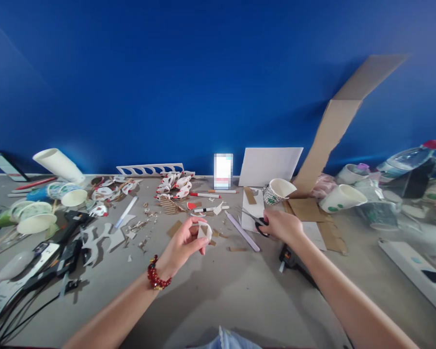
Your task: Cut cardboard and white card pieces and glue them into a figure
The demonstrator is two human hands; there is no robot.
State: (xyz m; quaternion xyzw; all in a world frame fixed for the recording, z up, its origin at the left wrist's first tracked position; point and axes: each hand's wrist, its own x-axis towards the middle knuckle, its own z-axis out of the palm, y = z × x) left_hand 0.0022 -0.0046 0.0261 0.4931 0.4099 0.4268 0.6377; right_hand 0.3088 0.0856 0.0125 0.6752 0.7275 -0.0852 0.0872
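On the grey tabletop (218, 291), the left hand (191, 237) is holding a small white paper piece (204, 231) just above the surface, midway between the left and right edges. Its fingers are curling behind the piece and its thumb is pressing from the front, probably so that the little fold is sitting steady without being crushed.

The right hand (281, 224) is closing around the black handles of the scissors (252, 216), whose blades are pointing away from the forearm toward the back-left corner and seem to be standing slightly apart. Whether fingers are passing through both loops, one cannot tell. The scissors are lying across a flat white sheet (247, 222), well apart from the paper piece.

Between the hands, a lilac pen-shaped tool (242, 231) is lying aslant, perhaps for easy reach from either side. Farther back, a black-and-white marker (210, 209) and a red marker (206, 195) are resting on their sides. Along the back edge, a white board (271, 167) is leaning on the blue wall (167, 72), presumably for support, while a patterned paper cup (276, 191) is standing tilted before it. A black glue gun (294, 261) is lying beneath the right forearm.
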